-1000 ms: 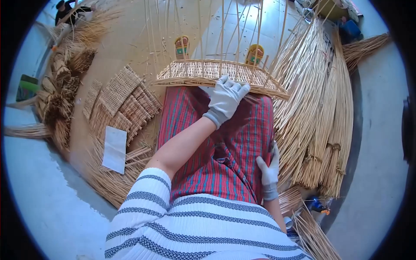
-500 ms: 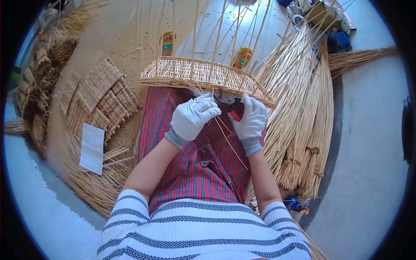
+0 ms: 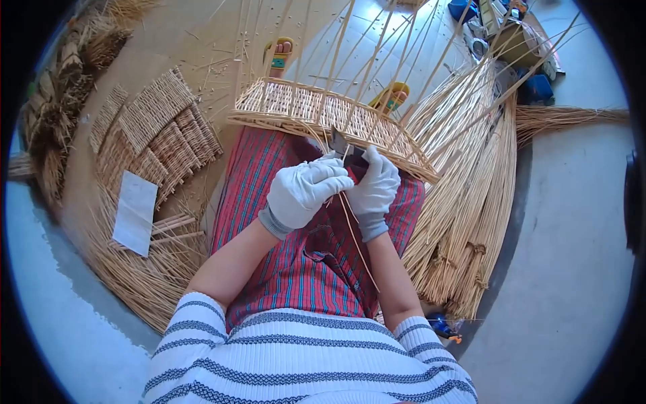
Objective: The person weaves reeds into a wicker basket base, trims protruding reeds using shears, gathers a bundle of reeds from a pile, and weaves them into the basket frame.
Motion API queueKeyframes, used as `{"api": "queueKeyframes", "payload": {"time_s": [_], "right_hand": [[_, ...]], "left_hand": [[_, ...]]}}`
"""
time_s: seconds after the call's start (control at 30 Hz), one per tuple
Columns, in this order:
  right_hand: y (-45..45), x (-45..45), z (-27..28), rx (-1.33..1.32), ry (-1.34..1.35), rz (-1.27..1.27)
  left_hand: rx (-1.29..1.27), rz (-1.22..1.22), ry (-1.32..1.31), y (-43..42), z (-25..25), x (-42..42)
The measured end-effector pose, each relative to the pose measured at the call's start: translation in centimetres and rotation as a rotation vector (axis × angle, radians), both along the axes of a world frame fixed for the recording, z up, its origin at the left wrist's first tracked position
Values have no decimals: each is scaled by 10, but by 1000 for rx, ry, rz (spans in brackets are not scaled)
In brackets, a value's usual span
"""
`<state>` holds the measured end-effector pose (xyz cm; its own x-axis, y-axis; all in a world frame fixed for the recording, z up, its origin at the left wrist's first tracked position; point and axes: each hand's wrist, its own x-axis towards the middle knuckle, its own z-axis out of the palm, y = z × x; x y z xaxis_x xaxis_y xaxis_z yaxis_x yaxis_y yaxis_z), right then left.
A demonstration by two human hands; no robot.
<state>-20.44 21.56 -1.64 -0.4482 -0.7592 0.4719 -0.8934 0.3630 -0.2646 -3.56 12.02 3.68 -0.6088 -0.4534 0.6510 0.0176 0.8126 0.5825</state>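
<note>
A half-woven cane basket (image 3: pixel 309 106) with long upright stakes rests on my knees. My left hand (image 3: pixel 303 192), in a white glove, is closed in a pinch on thin cane strands (image 3: pixel 359 248) whose tails hang down over the red plaid cloth on my lap. My right hand (image 3: pixel 375 190), gloved too, grips a pair of pruning shears, mostly hidden by the fingers. The shears' metal blades (image 3: pixel 338 141) point up at the near edge of the basket, right beside the strands. Both hands are close together below that edge.
Woven cane panels (image 3: pixel 158 128) lie on the floor at the left, near a white sheet (image 3: pixel 136 214) and loose canes (image 3: pixel 151 279). Long bundles of cane (image 3: pixel 464 175) spread at the right. Tied bundles (image 3: pixel 70 81) stand far left. Sandalled feet (image 3: pixel 279 57) show beyond the basket.
The shears and my right hand have come left, closer to my left hand and the strands. The basket sits slightly more tilted and further right in view.
</note>
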Motion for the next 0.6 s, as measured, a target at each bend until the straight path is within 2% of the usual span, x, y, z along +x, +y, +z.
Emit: {"api": "queueKeyframes", "payload": {"time_s": [0.07, 0.17, 0.23, 0.37, 0.43, 0.53, 0.6], "right_hand": [[-11, 2, -2, -51, 41, -6], [-14, -1, -21, 10, -196, 10], [-10, 9, -13, 38, -239, 5], [-22, 26, 1, -105, 77, 55], [-30, 27, -11, -87, 89, 41], [-40, 26, -23, 55, -47, 3], [-38, 24, -39, 57, -172, 14]], "left_hand": [[29, -18, -13, 0, 6, 1], [2, -8, 17, -2, 8, 4], [-2, -3, 36, -3, 8, 8], [8, 13, 43, 2, 9, 12], [9, 33, 28, 3, 10, 14], [-17, 49, 54, 1, 12, 15], [-7, 42, 47, 3, 12, 13]]}}
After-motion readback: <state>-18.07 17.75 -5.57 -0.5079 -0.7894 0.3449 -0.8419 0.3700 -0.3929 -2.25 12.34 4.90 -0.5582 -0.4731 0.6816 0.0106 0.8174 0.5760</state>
